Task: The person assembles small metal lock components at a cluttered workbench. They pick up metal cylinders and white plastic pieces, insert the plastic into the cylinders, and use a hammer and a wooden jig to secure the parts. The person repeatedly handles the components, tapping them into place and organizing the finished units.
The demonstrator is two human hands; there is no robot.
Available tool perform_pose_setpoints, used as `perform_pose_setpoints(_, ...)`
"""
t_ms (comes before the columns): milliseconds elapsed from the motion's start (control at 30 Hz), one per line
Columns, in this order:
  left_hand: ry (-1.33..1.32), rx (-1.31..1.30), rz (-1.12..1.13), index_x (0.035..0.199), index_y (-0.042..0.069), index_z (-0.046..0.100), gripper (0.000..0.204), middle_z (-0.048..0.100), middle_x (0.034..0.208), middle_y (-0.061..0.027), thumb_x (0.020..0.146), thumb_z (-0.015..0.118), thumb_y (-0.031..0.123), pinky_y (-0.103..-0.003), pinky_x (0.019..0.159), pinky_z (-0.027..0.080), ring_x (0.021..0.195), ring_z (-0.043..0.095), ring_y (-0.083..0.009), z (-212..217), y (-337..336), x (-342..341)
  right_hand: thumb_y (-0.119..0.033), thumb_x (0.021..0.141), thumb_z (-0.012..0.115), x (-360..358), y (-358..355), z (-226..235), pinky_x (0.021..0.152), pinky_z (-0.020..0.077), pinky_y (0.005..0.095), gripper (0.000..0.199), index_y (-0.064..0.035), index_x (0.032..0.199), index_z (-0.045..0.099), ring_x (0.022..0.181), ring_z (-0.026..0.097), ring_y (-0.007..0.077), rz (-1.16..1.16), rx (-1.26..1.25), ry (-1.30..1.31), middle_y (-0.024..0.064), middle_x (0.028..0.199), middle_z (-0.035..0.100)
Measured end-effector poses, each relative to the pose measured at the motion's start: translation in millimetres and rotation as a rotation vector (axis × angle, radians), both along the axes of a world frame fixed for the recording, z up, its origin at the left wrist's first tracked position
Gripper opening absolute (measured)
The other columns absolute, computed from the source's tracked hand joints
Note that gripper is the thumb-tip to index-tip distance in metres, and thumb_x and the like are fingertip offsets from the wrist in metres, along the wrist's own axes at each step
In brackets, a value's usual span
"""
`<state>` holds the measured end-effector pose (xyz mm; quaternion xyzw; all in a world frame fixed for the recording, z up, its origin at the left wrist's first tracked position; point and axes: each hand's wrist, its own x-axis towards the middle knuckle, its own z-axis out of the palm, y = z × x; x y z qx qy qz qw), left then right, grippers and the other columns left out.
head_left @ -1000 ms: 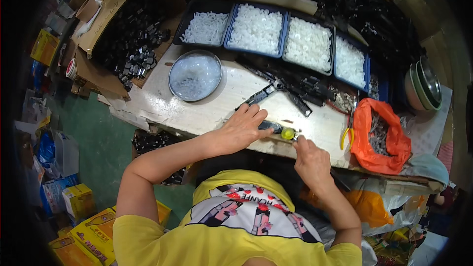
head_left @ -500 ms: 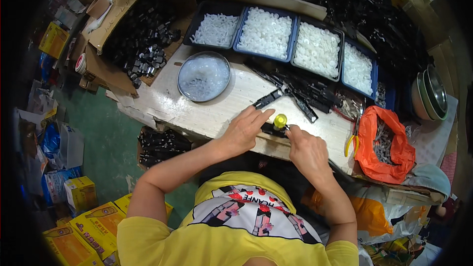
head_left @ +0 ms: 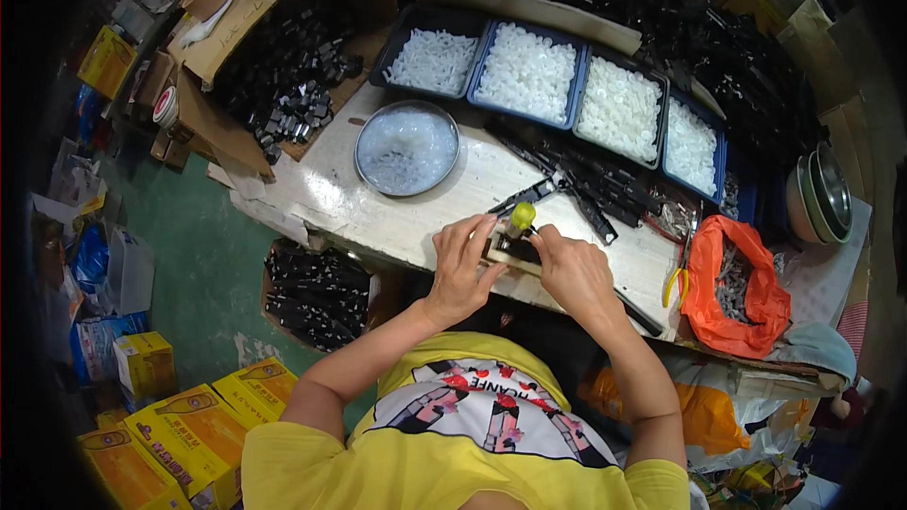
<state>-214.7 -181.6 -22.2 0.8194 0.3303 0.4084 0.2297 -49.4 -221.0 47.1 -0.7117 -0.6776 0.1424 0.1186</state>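
Note:
At the table's near edge a small fixture (head_left: pixel 508 247) stands with a round yellow-green knob (head_left: pixel 521 215) on top. My left hand (head_left: pixel 460 269) is curled at its left side, fingertips and thumb closing on a part I cannot make out. On the other side my right hand (head_left: pixel 573 276) is closed, thumb and forefinger pinched by the dark part under the knob; what they grip is hidden. Just beyond lies a black jointed strip (head_left: pixel 534 195), near a pile of long black plastic parts (head_left: pixel 605 179). A black bar (head_left: pixel 639 314) pokes out beside my right wrist.
Trays of white plastic pieces (head_left: pixel 525 71) line the back. A round metal dish (head_left: pixel 407 148) sits at left, before a carton of black parts (head_left: pixel 293 85). Yellow-handled pliers (head_left: pixel 675 288) and an orange bag (head_left: pixel 704 307) are at right. A box of black pieces (head_left: pixel 316 295) stands below.
My left hand has drawn back from the black piece and turned upright at the fixture's left side. My right hand stays by the knob. The view has shifted slightly.

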Motion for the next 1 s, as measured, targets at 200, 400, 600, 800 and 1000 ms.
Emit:
perform_pose_setpoints(200,0.039,-0.006,-0.065,0.122,0.001,0.042,0.067,0.048,0.116,-0.0154,0.061,0.071,0.003,-0.038,0.086,0.030,0.103,0.045,-0.0303,10.1,4.0,-0.8,-0.018,0.088,0.047,32.6,-35.6,-5.1,0.050,0.0412,0.0449,0.016,-0.0036,0.090,0.055,0.056,0.057,0.0366,-0.306,0.168,0.104,0.0188,0.062,0.058)
perform_pose_setpoints(400,0.220,0.089,-0.309,0.119,0.005,0.048,0.059,0.054,0.102,-0.0092,0.064,0.069,0.006,-0.038,0.082,0.031,0.098,0.048,-0.0251,17.9,7.3,44.2,-0.012,0.085,0.051,78.0,-87.4,-36.5,0.055,0.0429,0.0410,0.018,-0.0021,0.099,0.058,0.064,0.055,0.0321,-0.521,0.349,-0.175,0.0144,0.073,0.057)
perform_pose_setpoints(600,0.142,-0.040,-0.493,0.113,0.002,0.054,0.039,0.053,0.092,-0.0115,0.074,0.057,-0.003,-0.033,0.075,0.038,0.090,0.051,-0.0241,23.3,17.9,59.3,-0.008,0.077,0.059,113.5,-102.5,-58.6,0.070,0.0417,0.0406,0.018,0.0003,0.092,0.056,0.081,0.050,0.0317,-0.502,0.433,-0.193,0.0160,0.086,0.053)
perform_pose_setpoints(800,-0.783,-1.263,-0.288,0.121,0.000,0.044,0.033,0.054,0.100,-0.0118,0.088,0.047,0.005,-0.033,0.071,0.052,0.084,0.060,-0.0217,48.4,33.6,54.4,-0.016,0.072,0.060,142.0,-101.7,-70.9,0.070,0.0385,0.0440,0.020,-0.0012,0.082,0.053,0.084,0.048,0.0334,-0.633,0.323,-0.514,0.0162,0.087,0.052)
perform_pose_setpoints(1000,-0.683,-1.383,-0.322,0.120,0.003,0.042,0.034,0.056,0.087,-0.0078,0.090,0.050,0.016,-0.028,0.054,0.051,0.071,0.059,-0.0157,40.6,22.9,46.0,-0.013,0.068,0.055,162.3,-101.6,-80.7,0.066,0.0366,0.0445,0.014,-0.0023,0.074,0.048,0.078,0.048,0.0326,-0.681,0.351,-0.466,0.0172,0.081,0.050)
